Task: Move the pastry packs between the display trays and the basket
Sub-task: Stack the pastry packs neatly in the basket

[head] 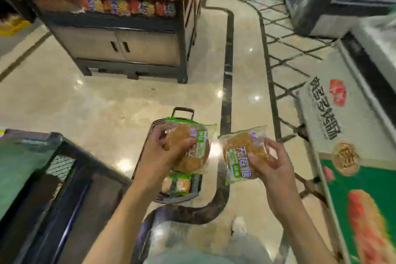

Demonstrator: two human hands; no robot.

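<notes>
My left hand point(165, 152) grips a clear pastry pack point(194, 148) with a round brown pastry and green label, held above the dark shopping basket point(150, 133) on the floor. My right hand point(270, 163) holds a second pastry pack point(240, 152) with a green and white label, just right of the basket. More wrapped pastry packs point(179, 184) lie inside the basket, partly hidden by my left hand and its pack.
A dark display stand point(53, 178) with a green top surface is at the lower left. A snack shelf unit point(120, 34) stands ahead. A promotional display counter point(347, 135) runs along the right. Glossy floor point(85, 109) lies between them.
</notes>
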